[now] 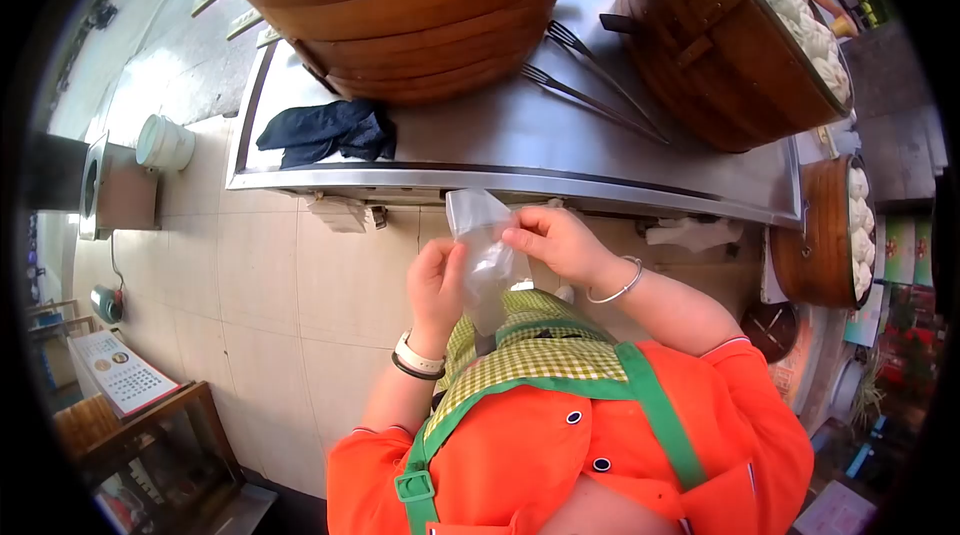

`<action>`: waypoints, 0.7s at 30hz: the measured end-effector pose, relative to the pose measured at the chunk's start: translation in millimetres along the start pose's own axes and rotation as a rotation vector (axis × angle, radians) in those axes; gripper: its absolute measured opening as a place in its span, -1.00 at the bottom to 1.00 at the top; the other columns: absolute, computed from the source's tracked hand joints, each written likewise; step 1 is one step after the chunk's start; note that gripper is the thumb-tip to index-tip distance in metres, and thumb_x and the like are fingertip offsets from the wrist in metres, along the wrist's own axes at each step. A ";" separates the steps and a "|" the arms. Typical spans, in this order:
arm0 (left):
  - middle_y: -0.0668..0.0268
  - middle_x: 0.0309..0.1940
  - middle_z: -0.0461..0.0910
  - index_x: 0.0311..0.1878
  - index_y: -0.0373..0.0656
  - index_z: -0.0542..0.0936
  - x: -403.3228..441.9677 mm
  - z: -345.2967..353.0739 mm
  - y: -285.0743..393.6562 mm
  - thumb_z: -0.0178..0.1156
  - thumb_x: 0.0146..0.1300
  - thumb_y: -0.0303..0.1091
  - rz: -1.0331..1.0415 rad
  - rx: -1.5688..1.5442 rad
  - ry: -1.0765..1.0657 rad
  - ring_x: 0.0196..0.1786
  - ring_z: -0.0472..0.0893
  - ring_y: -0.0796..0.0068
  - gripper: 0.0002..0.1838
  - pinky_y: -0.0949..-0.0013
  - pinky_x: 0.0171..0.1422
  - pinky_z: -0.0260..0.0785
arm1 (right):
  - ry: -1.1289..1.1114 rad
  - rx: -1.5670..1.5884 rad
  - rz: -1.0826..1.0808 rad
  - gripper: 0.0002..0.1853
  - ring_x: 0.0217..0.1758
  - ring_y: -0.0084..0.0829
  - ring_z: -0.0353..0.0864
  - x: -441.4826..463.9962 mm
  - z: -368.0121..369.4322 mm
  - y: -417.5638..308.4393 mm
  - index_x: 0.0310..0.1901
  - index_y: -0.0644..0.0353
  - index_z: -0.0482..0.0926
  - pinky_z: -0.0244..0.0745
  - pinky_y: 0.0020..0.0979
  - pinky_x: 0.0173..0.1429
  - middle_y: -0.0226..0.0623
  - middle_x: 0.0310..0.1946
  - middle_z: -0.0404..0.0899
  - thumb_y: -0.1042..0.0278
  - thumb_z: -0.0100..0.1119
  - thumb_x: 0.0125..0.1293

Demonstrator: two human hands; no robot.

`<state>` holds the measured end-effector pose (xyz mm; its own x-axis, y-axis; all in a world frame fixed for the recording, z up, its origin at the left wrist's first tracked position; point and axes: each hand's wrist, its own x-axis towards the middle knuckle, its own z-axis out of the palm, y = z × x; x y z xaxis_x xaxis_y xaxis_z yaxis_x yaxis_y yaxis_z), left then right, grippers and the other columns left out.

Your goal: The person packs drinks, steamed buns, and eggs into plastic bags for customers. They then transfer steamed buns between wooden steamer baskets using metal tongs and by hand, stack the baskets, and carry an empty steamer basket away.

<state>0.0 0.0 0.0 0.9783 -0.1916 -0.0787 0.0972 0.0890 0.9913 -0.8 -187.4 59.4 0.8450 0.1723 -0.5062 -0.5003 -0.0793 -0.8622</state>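
Plastic bag (487,260) | left hand (435,285), right hand (563,241) pinching it | table edge (420,178) beyond | floor (255,280) leftward

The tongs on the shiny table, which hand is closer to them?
Right. The right hand is below and slightly left of the tongs in the picture. The left hand is lower and farther left, so farther away.

We hold both arms bent before our chest, forearms converging. Our left hand (437,280) is closed in a pinch, its fingers curled and thumb pointing forward; the left forearm (396,400) runs almost straight ahead. Our right hand (560,238), slightly farther forward, pinches between thumb and index finger; the right forearm (675,305) slants inward. Our hands are near each other, not touching.
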 end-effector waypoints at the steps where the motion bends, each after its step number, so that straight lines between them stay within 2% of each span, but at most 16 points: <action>1: 0.42 -0.56 0.44 -0.36 -0.25 0.49 5.1 -6.6 -4.5 0.10 0.26 -0.43 0.027 0.077 -0.015 -0.49 0.34 0.66 -0.89 0.59 -0.38 0.21 | 0.050 0.006 -0.041 -0.65 -0.18 -0.48 0.51 1.5 10.1 0.0 -0.12 0.29 0.53 0.42 -0.45 -0.05 -0.25 -0.22 0.55 0.19 0.22 0.18; 2: 0.44 -0.57 0.41 -0.37 -0.25 0.48 14.9 -13.5 -8.8 0.09 0.26 -0.44 0.074 0.148 -0.042 -0.50 0.30 0.69 -0.89 0.58 -0.40 0.20 | 0.262 -0.153 -0.128 -0.70 -0.21 -0.64 0.44 12.5 17.1 20.0 -0.08 0.29 0.48 0.39 -0.55 -0.09 -0.40 -0.25 0.51 0.34 0.20 0.19; 3: 0.46 -0.57 0.40 -0.39 -0.26 0.46 -13.0 67.4 8.8 0.09 0.25 -0.46 0.080 0.162 -0.063 -0.50 0.29 0.70 -0.89 0.59 -0.40 0.19 | 0.439 -0.164 -0.311 -0.68 -0.23 -0.62 0.41 -53.7 -43.3 29.8 -0.09 0.28 0.47 0.39 -0.55 -0.13 -0.40 -0.24 0.46 0.32 0.23 0.16; 4: 0.47 -0.56 0.38 -0.40 -0.26 0.45 -8.4 66.8 10.6 0.09 0.25 -0.48 0.092 0.206 -0.086 -0.49 0.28 0.72 -0.89 0.60 -0.40 0.18 | 0.602 -0.130 -0.411 -0.67 -0.24 -0.60 0.41 -55.4 -42.8 40.7 -0.08 0.26 0.46 0.38 -0.55 -0.15 -0.40 -0.24 0.44 0.31 0.24 0.16; 5: 0.47 -0.54 0.37 -0.42 -0.25 0.43 -11.4 108.8 19.5 0.09 0.24 -0.50 0.078 0.082 -0.107 -0.47 0.28 0.73 -0.88 0.62 -0.39 0.17 | 0.800 -0.208 -0.472 -0.66 -0.25 -0.58 0.40 -84.3 -71.4 39.3 -0.08 0.25 0.46 0.37 -0.55 -0.17 -0.39 -0.25 0.42 0.29 0.25 0.15; 7: 0.45 -0.53 0.38 -0.42 -0.25 0.43 -4.3 140.5 6.2 0.06 0.25 -0.51 0.196 0.103 -0.203 -0.46 0.29 0.71 -0.88 0.61 -0.38 0.18 | 0.654 -0.222 -0.494 -0.69 -0.27 -0.54 0.43 -106.1 -102.0 53.7 -0.14 0.25 0.49 0.37 -0.53 -0.19 -0.35 -0.29 0.44 0.26 0.25 0.16; 9: 0.48 -0.51 0.39 -0.41 -0.23 0.43 -19.6 190.8 1.6 0.06 0.29 -0.41 0.244 0.187 -0.348 -0.46 0.29 0.74 -0.84 0.63 -0.38 0.19 | 0.507 -0.335 -0.337 -0.70 -0.28 -0.34 0.47 -144.4 -130.0 66.8 -0.28 0.26 0.52 0.40 -0.41 -0.15 -0.24 -0.36 0.48 0.15 0.20 0.18; 10: 0.49 -0.52 0.38 -0.40 -0.23 0.43 -21.7 214.0 4.1 0.07 0.29 -0.40 0.239 0.176 -0.411 -0.47 0.29 0.74 -0.84 0.63 -0.39 0.17 | 0.550 -0.265 -0.425 -0.72 -0.29 -0.45 0.48 -147.0 -142.9 83.1 -0.29 0.29 0.56 0.39 -0.46 -0.17 -0.29 -0.38 0.53 0.19 0.17 0.21; 11: 0.49 -0.53 0.38 -0.40 -0.23 0.43 -35.0 239.9 11.9 0.07 0.29 -0.39 0.206 0.152 -0.460 -0.47 0.29 0.74 -0.84 0.63 -0.40 0.16 | 0.577 -0.256 -0.424 -0.72 -0.29 -0.45 0.48 -163.9 -153.5 94.2 -0.29 0.29 0.56 0.39 -0.46 -0.17 -0.29 -0.38 0.53 0.19 0.17 0.21; 13: 0.51 -0.60 0.36 -0.42 -0.23 0.46 -35.1 274.9 11.2 0.09 0.29 -0.36 0.285 0.271 -0.516 -0.51 0.28 0.73 -0.82 0.60 -0.44 0.17 | 0.579 0.361 -0.414 -0.74 -0.27 -0.61 0.47 -176.8 -182.8 105.1 -0.25 0.32 0.57 0.37 -0.52 -0.18 -0.34 -0.34 0.57 0.24 0.16 0.23; 14: 0.49 -0.62 0.37 -0.42 -0.23 0.47 -40.9 292.4 10.8 0.10 0.28 -0.36 0.233 0.237 -0.530 -0.53 0.28 0.72 -0.82 0.58 -0.45 0.17 | 0.623 0.417 -0.418 -0.81 -0.29 -0.69 0.46 -199.4 -194.8 102.2 -0.30 0.31 0.56 0.37 -0.60 -0.19 -0.45 -0.38 0.56 0.33 0.15 0.25; 16: 0.47 -0.63 0.38 -0.42 -0.23 0.48 -39.3 319.6 12.9 0.11 0.26 -0.35 0.206 0.222 -0.559 -0.54 0.29 0.71 -0.82 0.57 -0.47 0.18 | 0.669 0.354 -0.431 -0.81 -0.32 -0.70 0.44 -222.3 -214.6 100.9 -0.33 0.31 0.56 0.36 -0.61 -0.21 -0.46 -0.41 0.55 0.33 0.15 0.25; 17: 0.44 -0.64 0.40 -0.41 -0.24 0.49 -38.3 335.7 18.2 0.13 0.24 -0.36 0.260 0.310 -0.618 -0.56 0.30 0.69 -0.84 0.55 -0.47 0.19 | 0.698 0.286 -0.423 -0.81 -0.34 -0.71 0.42 -232.4 -223.9 99.8 -0.37 0.30 0.56 0.34 -0.62 -0.24 -0.47 -0.44 0.54 0.32 0.15 0.25; 18: 0.41 -0.64 0.42 -0.39 -0.24 0.49 -33.9 349.7 23.5 0.16 0.22 -0.37 0.320 0.405 -0.673 -0.57 0.31 0.67 -0.86 0.54 -0.48 0.20 | 0.737 0.298 -0.504 -0.79 -0.43 -0.73 0.36 -233.2 -231.5 101.5 -0.42 0.28 0.56 0.29 -0.63 -0.35 -0.51 -0.52 0.47 0.30 0.15 0.26; 19: 0.37 -0.61 0.44 -0.37 -0.24 0.49 -27.4 362.7 23.5 0.18 0.17 -0.42 0.349 0.459 -0.711 -0.57 0.34 0.63 -0.90 0.52 -0.47 0.23 | 0.743 0.303 -0.517 -0.79 -0.43 -0.73 0.36 -236.7 -242.6 102.6 -0.42 0.28 0.56 0.29 -0.63 -0.35 -0.51 -0.52 0.47 0.30 0.15 0.26; 21: 0.32 -0.52 0.49 -0.35 -0.25 0.50 -24.1 391.3 36.9 0.19 0.15 -0.44 0.400 0.483 -0.675 -0.55 0.37 0.59 -0.90 0.51 -0.46 0.24 | 0.905 0.145 -0.378 -0.77 -0.47 -0.72 0.35 -250.3 -268.8 97.0 -0.42 0.29 0.56 0.29 -0.60 -0.41 -0.51 -0.57 0.44 0.28 0.14 0.26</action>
<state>-91.6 -374.5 79.9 0.5935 -0.7777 0.2073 -0.4611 -0.1174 0.8796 -210.0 -502.1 97.3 0.7490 -0.6584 -0.0736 -0.1351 -0.0430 -0.9899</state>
